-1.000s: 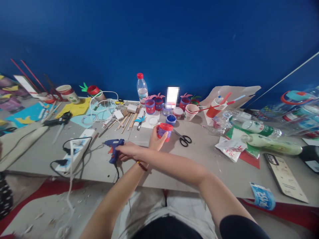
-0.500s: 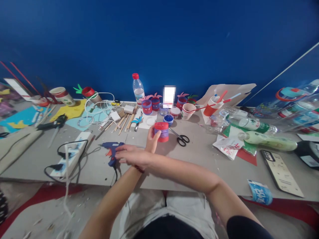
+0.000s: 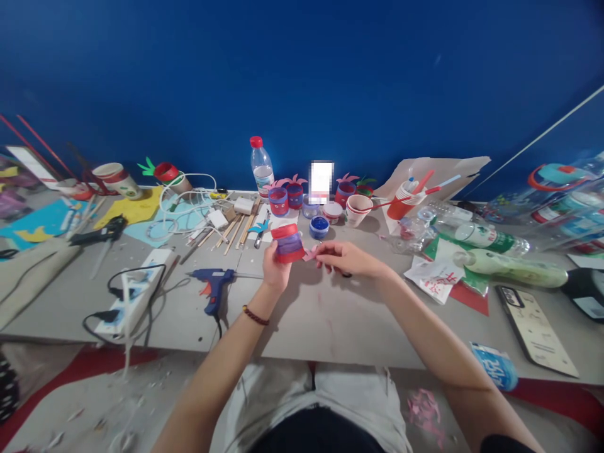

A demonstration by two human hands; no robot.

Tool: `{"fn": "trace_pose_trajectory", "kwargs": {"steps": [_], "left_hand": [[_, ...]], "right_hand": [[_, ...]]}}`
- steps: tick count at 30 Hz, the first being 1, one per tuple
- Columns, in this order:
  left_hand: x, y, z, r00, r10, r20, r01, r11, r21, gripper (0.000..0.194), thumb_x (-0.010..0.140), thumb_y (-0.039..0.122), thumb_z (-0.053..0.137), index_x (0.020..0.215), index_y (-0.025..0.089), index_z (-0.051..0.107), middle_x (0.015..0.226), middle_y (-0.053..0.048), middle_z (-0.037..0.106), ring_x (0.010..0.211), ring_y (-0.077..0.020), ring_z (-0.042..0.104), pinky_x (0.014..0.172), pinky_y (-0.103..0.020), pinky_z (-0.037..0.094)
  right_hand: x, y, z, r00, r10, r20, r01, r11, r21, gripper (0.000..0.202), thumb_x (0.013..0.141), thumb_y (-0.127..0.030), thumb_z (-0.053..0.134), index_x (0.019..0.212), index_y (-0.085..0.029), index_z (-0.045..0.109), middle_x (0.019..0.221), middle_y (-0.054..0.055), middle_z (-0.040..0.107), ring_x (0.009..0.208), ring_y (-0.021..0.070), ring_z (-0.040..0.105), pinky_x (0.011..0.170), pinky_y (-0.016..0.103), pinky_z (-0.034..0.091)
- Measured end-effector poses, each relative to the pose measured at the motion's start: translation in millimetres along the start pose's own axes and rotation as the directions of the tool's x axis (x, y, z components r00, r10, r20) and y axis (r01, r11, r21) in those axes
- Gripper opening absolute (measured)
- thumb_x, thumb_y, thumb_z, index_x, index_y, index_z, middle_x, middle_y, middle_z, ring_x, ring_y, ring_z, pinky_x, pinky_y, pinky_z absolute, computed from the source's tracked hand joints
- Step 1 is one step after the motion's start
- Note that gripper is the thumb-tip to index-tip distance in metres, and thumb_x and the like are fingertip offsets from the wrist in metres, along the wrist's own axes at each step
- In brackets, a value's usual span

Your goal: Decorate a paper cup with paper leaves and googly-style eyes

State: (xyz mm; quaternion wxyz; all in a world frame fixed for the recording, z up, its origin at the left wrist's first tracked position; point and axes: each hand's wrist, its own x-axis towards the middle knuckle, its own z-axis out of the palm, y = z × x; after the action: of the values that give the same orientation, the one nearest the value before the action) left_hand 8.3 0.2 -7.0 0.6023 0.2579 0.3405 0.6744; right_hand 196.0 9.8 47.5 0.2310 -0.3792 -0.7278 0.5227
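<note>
With twelve o'clock set toward the blue wall and the clock centred on the painted cup [image 3: 289, 241], pink paper scraps [image 3: 426, 409] lie on the floor near five o'clock, below the edge of the desk [image 3: 358, 327]. Nearer three than six, a phone [image 3: 538, 330] rests close to that edge. At eight o'clock a blue glue gun [image 3: 217, 286] lies on its side, its nozzle pointing to nine and its handle running down between six and seven. The left hand [image 3: 277, 270] reaches in from seven o'clock, its fingers clamped around the painted cup, which shows red, purple and red bands. The long axis of the cup stands nearly vertical but tilted, the upper end leaning toward eleven and the lower end toward five; which end is open, I cannot tell. From four o'clock comes the right hand [image 3: 349, 258], fingertips pinched together on a small pink paper piece [image 3: 309, 253] by the lower right edge of the cup; whether the two touch is too small to tell. Scissors [image 3: 347, 275] show only in part beneath that hand. Farther off, an open pot of blue paint [image 3: 319, 228] sits at two o'clock, with a paper cup [image 3: 356, 212] beyond it. Toward twelve stands an upright petalled cup [image 3: 278, 202], and behind it, between eleven and twelve, a red-capped bottle [image 3: 262, 173] stands upright by the blue wall [image 3: 302, 82].
</note>
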Motion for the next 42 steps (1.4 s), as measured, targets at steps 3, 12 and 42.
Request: {"fn": "trace_pose_trajectory", "kwargs": {"steps": [3,12,42], "left_hand": [[0.4,-0.6,0.2,1.0,-0.015,-0.017,0.015,0.999,-0.028,0.034,0.078,0.045,0.055,0.095,0.019,0.067,0.095,-0.008,0.073,0.091,-0.0239,0.068,0.086,-0.04,0.053],[3.6,-0.3,-3.5,0.987,-0.157,-0.017,0.155,0.982,-0.107,0.039,0.076,0.042,0.058,0.099,0.012,0.067,0.095,-0.011,0.073,0.089,-0.023,0.068,0.084,-0.036,0.052],[-4.0,-6.4,5.3,0.99,-0.14,0.031,0.134,0.98,0.148,0.046,0.061,0.041,0.078,0.099,0.017,0.066,0.095,-0.006,0.069,0.09,-0.0197,0.063,0.08,-0.032,0.047]], "right_hand": [[15.4,34.4,1.9,0.977,0.014,-0.214,-0.091,0.931,-0.353,0.021,0.086,-0.022,0.055,0.1,-0.018,0.07,0.09,0.007,0.071,0.074,0.0151,0.064,0.066,0.025,0.047],[49.3,37.6,20.8,0.985,0.113,-0.134,-0.175,0.652,-0.738,0.03,0.088,-0.024,0.053,0.117,-0.021,0.06,0.118,0.01,0.059,0.099,0.0218,0.062,0.071,0.026,0.043],[33.2,-8.2,-41.4,0.946,0.053,-0.321,0.037,0.963,0.266,0.025,0.066,-0.04,0.079,0.074,-0.02,0.067,0.079,0.003,0.068,0.077,0.016,0.061,0.072,0.031,0.045]]}}
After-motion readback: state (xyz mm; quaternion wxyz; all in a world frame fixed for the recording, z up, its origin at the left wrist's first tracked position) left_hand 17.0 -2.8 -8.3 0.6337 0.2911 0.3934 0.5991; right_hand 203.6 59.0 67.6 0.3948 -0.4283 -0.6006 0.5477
